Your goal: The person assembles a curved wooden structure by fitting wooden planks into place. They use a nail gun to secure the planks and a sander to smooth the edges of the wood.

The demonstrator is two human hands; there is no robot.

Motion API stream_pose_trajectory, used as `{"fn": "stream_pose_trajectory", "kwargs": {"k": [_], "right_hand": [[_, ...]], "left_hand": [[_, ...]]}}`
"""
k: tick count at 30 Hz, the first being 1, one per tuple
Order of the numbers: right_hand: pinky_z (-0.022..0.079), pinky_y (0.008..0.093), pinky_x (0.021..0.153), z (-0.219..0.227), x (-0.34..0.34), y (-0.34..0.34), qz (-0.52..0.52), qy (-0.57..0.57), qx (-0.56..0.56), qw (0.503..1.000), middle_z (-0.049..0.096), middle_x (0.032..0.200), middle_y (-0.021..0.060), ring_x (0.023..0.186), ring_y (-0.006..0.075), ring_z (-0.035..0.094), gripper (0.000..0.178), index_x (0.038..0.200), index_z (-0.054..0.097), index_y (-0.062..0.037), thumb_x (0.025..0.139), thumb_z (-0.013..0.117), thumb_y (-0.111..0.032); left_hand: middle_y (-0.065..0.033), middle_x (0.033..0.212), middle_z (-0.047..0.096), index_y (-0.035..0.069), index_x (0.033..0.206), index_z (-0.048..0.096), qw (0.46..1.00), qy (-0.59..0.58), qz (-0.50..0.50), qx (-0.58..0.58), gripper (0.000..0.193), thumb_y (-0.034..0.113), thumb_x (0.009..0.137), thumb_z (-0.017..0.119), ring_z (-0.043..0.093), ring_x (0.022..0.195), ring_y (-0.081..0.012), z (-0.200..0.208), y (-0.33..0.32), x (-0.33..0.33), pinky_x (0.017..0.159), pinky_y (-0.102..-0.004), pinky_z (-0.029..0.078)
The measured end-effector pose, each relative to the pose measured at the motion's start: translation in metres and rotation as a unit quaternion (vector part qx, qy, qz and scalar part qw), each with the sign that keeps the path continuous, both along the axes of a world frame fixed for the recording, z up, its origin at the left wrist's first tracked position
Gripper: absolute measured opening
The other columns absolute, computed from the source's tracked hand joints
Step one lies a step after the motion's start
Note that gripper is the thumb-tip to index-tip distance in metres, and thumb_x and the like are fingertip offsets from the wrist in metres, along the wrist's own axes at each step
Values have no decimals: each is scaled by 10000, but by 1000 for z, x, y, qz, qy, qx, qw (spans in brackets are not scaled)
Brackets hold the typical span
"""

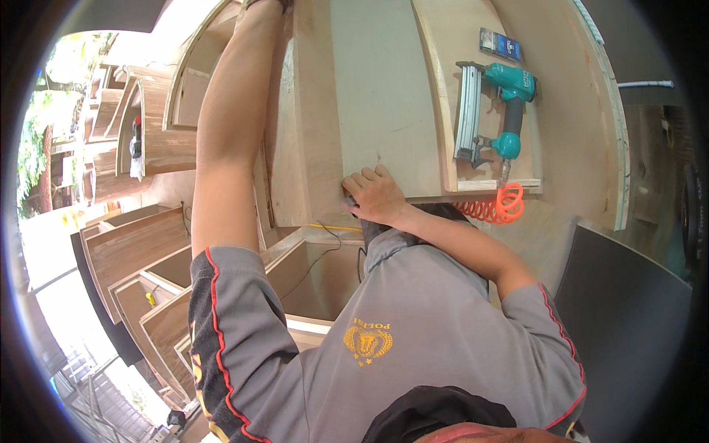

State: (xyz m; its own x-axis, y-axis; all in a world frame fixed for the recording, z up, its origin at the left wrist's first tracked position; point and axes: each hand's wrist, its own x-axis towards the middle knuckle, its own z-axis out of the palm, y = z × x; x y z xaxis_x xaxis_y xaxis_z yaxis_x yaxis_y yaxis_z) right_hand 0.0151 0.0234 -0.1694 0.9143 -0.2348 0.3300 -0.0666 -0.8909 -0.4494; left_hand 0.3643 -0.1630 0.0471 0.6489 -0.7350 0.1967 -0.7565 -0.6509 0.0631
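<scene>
Plywood filled most of your view: a pale plywood panel (377, 96) stood in front of you, running from twelve o'clock down to the centre. Your right hand (375, 196) sat at the panel's lower edge, just right of centre, knuckles up and fingers curled together over that edge. Something small and dark showed under the fingers, but I could not tell what it was or whether you gripped it. Your left arm stretched up toward eleven o'clock along the panel's left side, and your left hand (264, 4) was cut off by the top rim, so I could not tell how its fingers were set.

At about one o'clock a teal pneumatic nail gun (493, 111) lay on a curved wooden shelf (443, 88), well apart from both hands. Its orange coiled air hose (501, 205) hung just below it, near two o'clock from your right hand. A small blue box (501, 44) lay above the gun. Below your right hand a thin yellow strip (336, 227) showed at the lip of an open cabinet box (317, 280). More unfinished wooden cabinets (140, 251) were stacked toward eight o'clock.
</scene>
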Motion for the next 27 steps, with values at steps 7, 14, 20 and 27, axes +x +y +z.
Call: {"fn": "stream_pose_trajectory", "kwargs": {"k": [7, 14, 20, 27], "right_hand": [[443, 361, 792, 0, -1, 1, 1, 9, 15, 1000, 644, 902, 4, 900, 188, 616, 407, 1007, 626, -152, 714, 825, -353], [453, 374, 842, -8, -2, 3, -3, 35, 36, 999, 672, 953, 12, 966, 205, 626, 476, 1088, 647, -138, 709, 828, -361], [473, 422, 901, 21, -15, -13, -7, 102, 161, 982, 665, 1034, 91, 1041, 277, 620, 536, 1187, 653, -96, 738, 800, -349], [465, 449, 976, 39, -26, -48, -182, 57, 166, 968, 623, 1151, 124, 1131, 331, 582, 451, 1223, 647, -94, 794, 741, -197]], "left_hand": [[-168, 1168, 710, 143, 1169, 747, 999, -28, 8, 45, 439, 372, 794, 728, 693, 1095, -342, 4, 7, -3, 957, -445, 554], [-151, 1349, 600, 281, 1252, 736, 994, -74, 18, 74, 508, 492, 790, 745, 601, 1259, -368, -10, -17, 6, 1020, -487, 531], [-160, 1359, 595, 248, 1239, 749, 995, -56, -14, 78, 506, 519, 812, 743, 590, 1267, -373, -15, -13, 33, 1020, -477, 519], [-132, 1062, 727, 139, 1108, 774, 997, -55, -54, 28, 408, 374, 774, 749, 709, 1005, -285, -4, -11, 2, 879, -405, 568]]}}
